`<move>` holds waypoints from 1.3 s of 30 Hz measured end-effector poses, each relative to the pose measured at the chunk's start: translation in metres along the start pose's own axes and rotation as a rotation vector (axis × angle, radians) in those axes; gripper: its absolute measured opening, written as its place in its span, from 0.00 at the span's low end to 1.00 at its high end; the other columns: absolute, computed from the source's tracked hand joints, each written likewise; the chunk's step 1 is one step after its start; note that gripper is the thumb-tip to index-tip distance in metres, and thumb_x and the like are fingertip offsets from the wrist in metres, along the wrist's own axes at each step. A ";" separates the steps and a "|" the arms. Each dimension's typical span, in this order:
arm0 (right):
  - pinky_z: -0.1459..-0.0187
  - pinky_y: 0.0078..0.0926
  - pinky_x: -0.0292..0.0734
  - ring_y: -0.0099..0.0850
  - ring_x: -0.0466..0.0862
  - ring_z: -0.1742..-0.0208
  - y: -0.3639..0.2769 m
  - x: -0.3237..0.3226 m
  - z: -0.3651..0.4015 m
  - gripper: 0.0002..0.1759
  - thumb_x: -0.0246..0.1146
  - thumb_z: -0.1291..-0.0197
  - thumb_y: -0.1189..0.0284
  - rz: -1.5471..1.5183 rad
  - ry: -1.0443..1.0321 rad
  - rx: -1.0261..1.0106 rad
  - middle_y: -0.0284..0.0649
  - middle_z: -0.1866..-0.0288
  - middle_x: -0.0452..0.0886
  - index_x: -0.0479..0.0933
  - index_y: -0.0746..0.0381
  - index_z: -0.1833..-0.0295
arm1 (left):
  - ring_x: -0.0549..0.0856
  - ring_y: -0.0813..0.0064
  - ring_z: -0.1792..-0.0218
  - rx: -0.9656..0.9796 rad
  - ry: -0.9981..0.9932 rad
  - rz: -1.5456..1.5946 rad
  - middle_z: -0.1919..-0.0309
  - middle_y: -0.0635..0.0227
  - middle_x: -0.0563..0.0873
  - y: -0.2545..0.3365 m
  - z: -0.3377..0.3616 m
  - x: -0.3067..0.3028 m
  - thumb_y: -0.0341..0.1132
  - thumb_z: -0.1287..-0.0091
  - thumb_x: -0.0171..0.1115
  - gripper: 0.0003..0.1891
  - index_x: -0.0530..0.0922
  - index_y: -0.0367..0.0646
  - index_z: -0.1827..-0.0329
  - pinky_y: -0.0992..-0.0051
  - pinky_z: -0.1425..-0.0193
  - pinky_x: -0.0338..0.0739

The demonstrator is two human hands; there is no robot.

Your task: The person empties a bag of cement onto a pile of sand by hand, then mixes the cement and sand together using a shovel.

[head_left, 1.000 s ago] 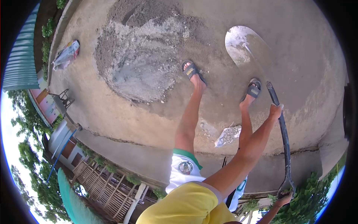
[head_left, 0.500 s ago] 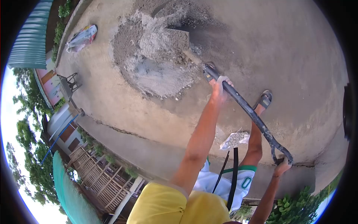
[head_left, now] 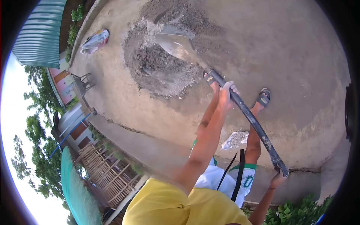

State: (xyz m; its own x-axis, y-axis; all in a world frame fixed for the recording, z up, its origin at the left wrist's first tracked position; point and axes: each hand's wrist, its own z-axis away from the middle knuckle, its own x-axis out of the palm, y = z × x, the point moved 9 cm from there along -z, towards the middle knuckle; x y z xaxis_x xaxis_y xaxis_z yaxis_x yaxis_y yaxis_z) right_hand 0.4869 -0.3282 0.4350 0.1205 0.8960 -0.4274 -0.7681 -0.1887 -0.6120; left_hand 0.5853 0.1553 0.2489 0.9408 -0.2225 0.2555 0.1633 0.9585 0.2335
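Note:
My left hand point(head_left: 228, 95) is wrapped round the dark shaft of a shovel point(head_left: 258, 129), a little above its socket. At the top end, my right hand point(head_left: 278, 180) is closed on the shovel's handle grip. The metal shovel blade point(head_left: 175, 45) is over the grey heap of sand and gravel mix point(head_left: 150, 69), its bare surface showing with only some residue on it. Part of the heap lies hidden behind the blade. Near the socket is my left sandalled foot point(head_left: 210, 78); my right sandalled foot point(head_left: 263, 98) stands to the right of the shaft.
A white bag of stones point(head_left: 235, 140) lies near my legs. Further off are a crumpled sack point(head_left: 95, 41), a wheelbarrow point(head_left: 80, 85), a bamboo fence point(head_left: 107, 172) and a corrugated green metal sheet point(head_left: 41, 33). Leafy plants point(head_left: 296, 212) grow at lower right.
The shovel blade carried grey mix before and now shows bare metal, turned over the heap. Loose mix has dropped onto the heap. My right hand has moved slightly left and down with the handle.

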 end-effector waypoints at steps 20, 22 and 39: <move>0.81 0.23 0.61 0.24 0.66 0.86 -0.074 0.132 0.025 0.16 0.58 0.38 0.69 0.084 0.246 0.114 0.32 0.86 0.66 0.67 0.60 0.79 | 0.79 0.71 0.74 -0.105 0.103 -0.054 0.77 0.66 0.75 0.068 -0.084 -0.095 0.30 0.36 0.57 0.05 0.71 0.39 0.62 0.67 0.67 0.77; 0.78 0.24 0.66 0.26 0.72 0.81 -0.104 0.103 0.024 0.09 0.55 0.40 0.72 0.255 0.162 0.036 0.36 0.79 0.73 0.73 0.62 0.73 | 0.78 0.72 0.73 -0.099 0.042 0.104 0.78 0.69 0.73 0.085 -0.028 -0.082 0.31 0.36 0.57 0.05 0.70 0.43 0.63 0.68 0.65 0.76; 0.37 0.33 0.67 0.36 0.76 0.40 -0.369 0.201 -0.096 0.19 0.54 0.30 0.72 0.706 -0.240 -0.391 0.52 0.37 0.74 0.71 0.75 0.41 | 0.76 0.72 0.68 -0.010 -0.311 0.575 0.76 0.73 0.72 0.223 -0.023 0.093 0.40 0.37 0.57 0.09 0.69 0.51 0.71 0.66 0.52 0.73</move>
State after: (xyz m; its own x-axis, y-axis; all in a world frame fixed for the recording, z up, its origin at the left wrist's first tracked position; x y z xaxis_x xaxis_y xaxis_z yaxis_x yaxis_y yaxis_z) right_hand 0.8551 -0.1175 0.5108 -0.4773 0.5682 -0.6703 -0.3344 -0.8229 -0.4594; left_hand 0.7157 0.3523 0.3028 0.7493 0.2862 0.5972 -0.3362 0.9413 -0.0293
